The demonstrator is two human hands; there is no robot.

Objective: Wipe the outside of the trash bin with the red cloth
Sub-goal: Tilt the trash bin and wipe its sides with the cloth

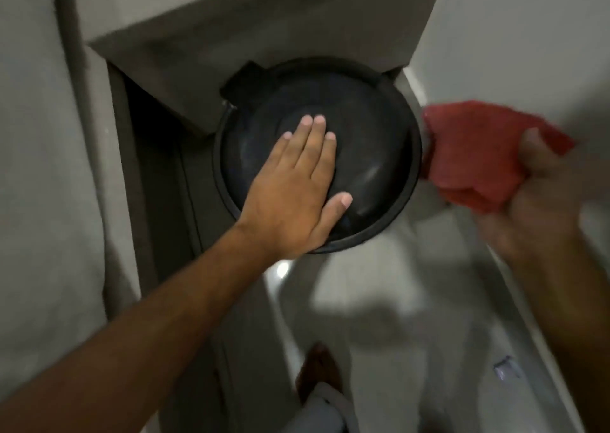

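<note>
A round black trash bin [373,142] with a domed lid stands on the floor, seen from above, tucked into a corner under a grey ledge. My left hand [297,185] lies flat on the lid, fingers together and palm down. My right hand [541,195], blurred, is to the right of the bin and grips a crumpled red cloth [475,155]. The cloth's left edge reaches the bin's right rim; whether it touches is unclear. The bin's side wall is hidden beneath the lid.
A grey ledge [198,56] overhangs the bin's back left. A white wall [528,36] with a skirting strip [515,300] runs along the right. My foot [318,373] stands on the pale floor [396,284] below the bin. A dark recess [158,175] lies left of the bin.
</note>
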